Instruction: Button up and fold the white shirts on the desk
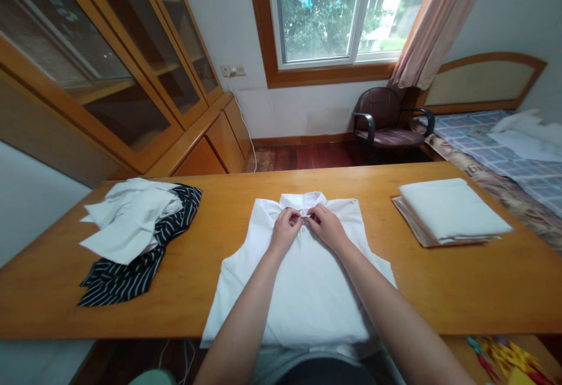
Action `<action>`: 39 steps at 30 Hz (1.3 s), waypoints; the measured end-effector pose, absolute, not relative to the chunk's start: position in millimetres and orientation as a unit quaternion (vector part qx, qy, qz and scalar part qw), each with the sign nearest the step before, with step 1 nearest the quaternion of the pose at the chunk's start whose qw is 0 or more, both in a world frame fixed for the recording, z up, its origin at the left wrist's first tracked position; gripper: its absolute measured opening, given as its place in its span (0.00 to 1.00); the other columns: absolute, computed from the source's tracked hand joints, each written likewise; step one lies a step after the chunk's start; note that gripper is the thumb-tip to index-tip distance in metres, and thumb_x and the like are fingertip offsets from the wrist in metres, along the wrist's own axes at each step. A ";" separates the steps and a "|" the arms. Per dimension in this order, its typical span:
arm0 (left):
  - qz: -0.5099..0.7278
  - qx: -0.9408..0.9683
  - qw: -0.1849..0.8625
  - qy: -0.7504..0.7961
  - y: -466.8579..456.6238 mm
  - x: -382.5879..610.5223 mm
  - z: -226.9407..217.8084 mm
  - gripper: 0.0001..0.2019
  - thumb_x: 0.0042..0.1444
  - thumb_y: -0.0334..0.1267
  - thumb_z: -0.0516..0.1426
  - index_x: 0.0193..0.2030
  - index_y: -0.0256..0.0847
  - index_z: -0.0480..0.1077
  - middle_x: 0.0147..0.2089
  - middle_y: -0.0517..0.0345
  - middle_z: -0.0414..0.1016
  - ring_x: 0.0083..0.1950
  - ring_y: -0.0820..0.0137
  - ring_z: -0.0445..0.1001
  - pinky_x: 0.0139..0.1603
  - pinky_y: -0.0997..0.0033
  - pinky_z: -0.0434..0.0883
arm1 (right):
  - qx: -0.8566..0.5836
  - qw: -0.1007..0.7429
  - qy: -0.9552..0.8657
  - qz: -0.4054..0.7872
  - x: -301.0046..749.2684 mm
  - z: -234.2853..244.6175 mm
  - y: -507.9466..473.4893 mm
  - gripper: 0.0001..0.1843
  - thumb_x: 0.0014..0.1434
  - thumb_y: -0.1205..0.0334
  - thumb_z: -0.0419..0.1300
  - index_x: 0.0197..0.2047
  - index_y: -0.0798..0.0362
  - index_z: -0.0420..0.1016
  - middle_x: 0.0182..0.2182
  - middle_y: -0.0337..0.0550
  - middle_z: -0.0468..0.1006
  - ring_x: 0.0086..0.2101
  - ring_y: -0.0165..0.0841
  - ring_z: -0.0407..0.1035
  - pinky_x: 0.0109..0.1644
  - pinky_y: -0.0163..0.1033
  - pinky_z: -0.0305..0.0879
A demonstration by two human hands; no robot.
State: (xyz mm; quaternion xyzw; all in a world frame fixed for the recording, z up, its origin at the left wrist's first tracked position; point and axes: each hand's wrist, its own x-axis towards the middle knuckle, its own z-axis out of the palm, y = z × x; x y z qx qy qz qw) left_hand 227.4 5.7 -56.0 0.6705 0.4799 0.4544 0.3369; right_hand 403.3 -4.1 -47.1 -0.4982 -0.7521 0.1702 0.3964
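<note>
A white collared shirt (316, 291) lies spread front side up on the wooden table, its collar (302, 199) pointing away from me. Just below the collar, my left hand (287, 225) pinches the edge of the front placket between thumb and fingers. Opposite it, my right hand (325, 224) pinches the other side of the same spot, and the fingertips of both hands nearly meet. A small button shows on the placket right below them. Whatever lies between the fingertips is mostly hidden.
On the table's (211, 309) left lies a heap of white cloth (132, 215) over a black-and-white striped garment (127, 279). Folded white cloths (452, 209) are stacked at the right. Beyond stand a glass-door cabinet (127, 63), an armchair (386, 116) and a bed (504, 139).
</note>
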 end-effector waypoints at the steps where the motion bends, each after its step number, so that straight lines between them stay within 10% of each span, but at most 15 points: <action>1: 0.456 0.668 0.334 0.484 5.2 227.8 -55.6 0.02 0.56 0.33 0.59 0.36 0.41 0.71 0.38 0.58 0.71 0.36 0.71 0.72 0.38 0.73 0.69 | -0.496 0.397 -0.753 0.171 403.4 -46.7 -4.4 0.00 0.63 0.64 0.60 0.38 0.50 0.71 0.33 0.39 0.72 0.32 0.33 0.68 0.36 0.35 0.62; 27: 0.394 0.777 0.147 0.469 8.8 226.0 -60.9 0.14 0.56 0.23 0.54 0.44 0.40 0.74 0.44 0.52 0.77 0.50 0.61 0.73 0.56 0.57 0.71 | -0.530 0.594 -0.575 0.189 412.9 -40.8 -2.9 0.07 0.54 0.69 0.54 0.35 0.51 0.72 0.39 0.44 0.68 0.39 0.36 0.67 0.38 0.39 0.66; 33: 0.332 0.819 0.108 0.457 6.8 225.1 -57.9 0.17 0.55 0.21 0.53 0.48 0.41 0.75 0.47 0.51 0.77 0.53 0.60 0.72 0.61 0.54 0.68 | -0.505 0.524 -0.673 0.131 411.8 -42.3 -9.6 0.15 0.55 0.74 0.51 0.32 0.50 0.77 0.45 0.47 0.73 0.46 0.39 0.69 0.52 0.46 0.67; 39: 0.320 0.825 0.118 0.452 8.7 215.6 -55.4 0.17 0.57 0.23 0.54 0.50 0.42 0.75 0.48 0.52 0.77 0.54 0.61 0.72 0.65 0.50 0.64 | -0.471 0.368 -0.788 0.146 418.6 -45.5 -19.4 0.21 0.56 0.75 0.54 0.51 0.51 0.75 0.41 0.47 0.78 0.44 0.39 0.71 0.51 0.45 0.69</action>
